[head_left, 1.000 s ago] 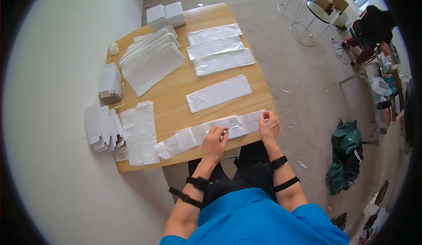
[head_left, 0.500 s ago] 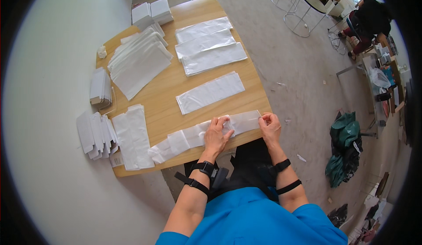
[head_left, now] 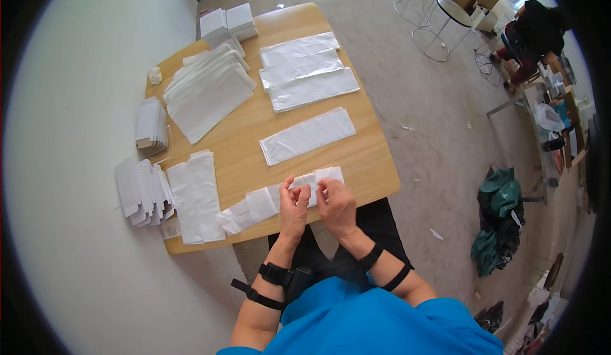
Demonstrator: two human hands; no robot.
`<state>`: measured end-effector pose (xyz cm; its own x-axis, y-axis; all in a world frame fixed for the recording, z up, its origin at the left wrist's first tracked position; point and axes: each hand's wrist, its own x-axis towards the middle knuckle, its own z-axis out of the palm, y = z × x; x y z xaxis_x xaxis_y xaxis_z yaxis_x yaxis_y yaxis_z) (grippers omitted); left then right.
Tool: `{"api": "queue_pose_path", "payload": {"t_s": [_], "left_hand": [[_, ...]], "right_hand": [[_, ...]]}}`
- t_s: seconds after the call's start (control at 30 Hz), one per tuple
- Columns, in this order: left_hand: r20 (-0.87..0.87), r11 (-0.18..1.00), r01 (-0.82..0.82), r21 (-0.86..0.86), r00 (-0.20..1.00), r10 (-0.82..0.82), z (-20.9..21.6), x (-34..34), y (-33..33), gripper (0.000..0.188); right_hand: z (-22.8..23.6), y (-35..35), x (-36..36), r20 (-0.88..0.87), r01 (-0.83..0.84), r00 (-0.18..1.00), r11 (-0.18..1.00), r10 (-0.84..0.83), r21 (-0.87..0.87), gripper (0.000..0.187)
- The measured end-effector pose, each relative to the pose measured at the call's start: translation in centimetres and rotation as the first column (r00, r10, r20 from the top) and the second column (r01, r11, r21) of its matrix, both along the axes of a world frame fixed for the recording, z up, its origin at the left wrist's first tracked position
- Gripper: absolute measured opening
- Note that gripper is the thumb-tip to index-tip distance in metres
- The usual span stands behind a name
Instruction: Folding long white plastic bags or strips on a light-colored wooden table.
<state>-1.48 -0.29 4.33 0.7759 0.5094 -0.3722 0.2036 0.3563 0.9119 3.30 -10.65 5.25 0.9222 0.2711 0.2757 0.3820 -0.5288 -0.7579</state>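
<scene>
A long white translucent sheet point(head_left: 262, 203), thin like film or soft paper, lies in a folded strip along the table's near edge. Over its middle is my left hand point(head_left: 294, 212), fingers loosely curled and apart, with nothing visible in them. Close beside it on the right, my right hand point(head_left: 338, 207) is pinched at the sheet's right part; the fingertips partly hide what they grip. Just beyond the hands rests a flat stack of white folded sheets point(head_left: 308, 136). Another white sheet pile point(head_left: 194, 197) sits at the left near corner.
The wooden table point(head_left: 238, 154) also bears fanned white sheets point(head_left: 210, 94), more folded stacks point(head_left: 312, 90) and white boxes point(head_left: 150, 125). A wall point(head_left: 76, 164) borders its left. Dark green bags point(head_left: 499, 218) lie on the floor at right; a person point(head_left: 538, 34) sits far right.
My right hand has moved left from the strip's far right end, which is now folded inward, making the strip shorter. My left hand has lifted off and drawn slightly left.
</scene>
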Motion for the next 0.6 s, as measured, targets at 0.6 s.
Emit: {"api": "queue_pose_path", "payload": {"t_s": [0.6], "left_hand": [[-0.183,0.758,0.062,0.649,0.98,0.076,-2.1,-0.4,1.0,0.018]], "right_hand": [[-0.6,-2.7,1.3,-0.113,0.024,0.993,1.0,-0.022,0.016,0.003]]}}
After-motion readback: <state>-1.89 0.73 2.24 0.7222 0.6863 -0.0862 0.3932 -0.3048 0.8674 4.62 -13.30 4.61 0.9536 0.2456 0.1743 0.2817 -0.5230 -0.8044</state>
